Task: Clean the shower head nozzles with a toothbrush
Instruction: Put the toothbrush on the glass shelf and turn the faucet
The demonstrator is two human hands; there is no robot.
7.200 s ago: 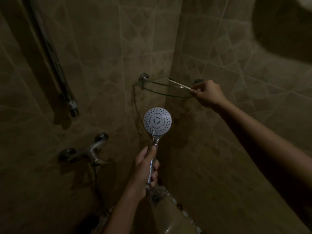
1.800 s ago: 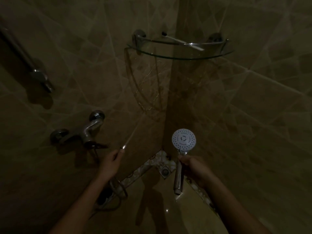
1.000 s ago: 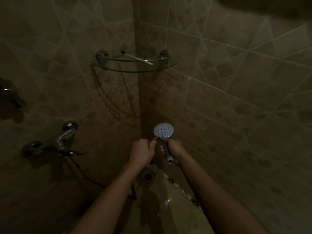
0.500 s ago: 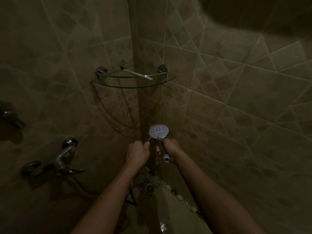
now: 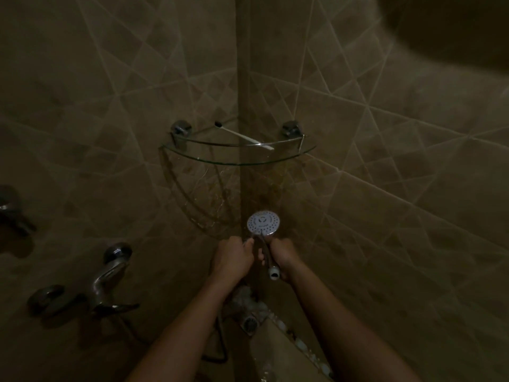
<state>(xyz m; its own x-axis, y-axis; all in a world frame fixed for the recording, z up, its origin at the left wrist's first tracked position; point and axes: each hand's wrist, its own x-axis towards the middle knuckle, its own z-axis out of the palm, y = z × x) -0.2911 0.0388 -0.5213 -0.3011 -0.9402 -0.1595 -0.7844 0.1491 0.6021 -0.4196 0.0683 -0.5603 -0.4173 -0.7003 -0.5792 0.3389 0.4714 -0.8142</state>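
Floor drain: a square grate [image 5: 249, 323] in the floor corner, just below the wrists; a dark hose [image 5: 221, 340] loops on the floor to its left.
Left hand: the left hand [image 5: 232, 257] has its fingers curled into a fist and pinches a thin pale stick [image 5: 250, 240]. The lighting is too dim to tell what the stick is.
Stick: short and slender, it slants up and to the right from the fist. Its far end is at the lower left rim of the nozzle face.
Right hand: the right hand [image 5: 281, 256] is wrapped around the handle, just beside the left hand.
Shower head: the shower head [image 5: 263, 223] is held in mid-air in front of the wall corner. Its long axis is nearly upright, leaning a little left at the top. The round white nozzle face is uppermost and turned toward the camera, and the open handle end sticks out below the right fist.
Mixer tap: a chrome mixer tap [image 5: 106, 279] is on the left wall, well apart from the hands.
Glass shelf: a curved corner shelf [image 5: 239, 162] with a metal rail is fixed above the shower head.
Toothbrush: the toothbrush [image 5: 243, 135] lies flat on the shelf. Its dark bristle end is at the back left near the bracket, and its white handle runs to the front right across the rail.
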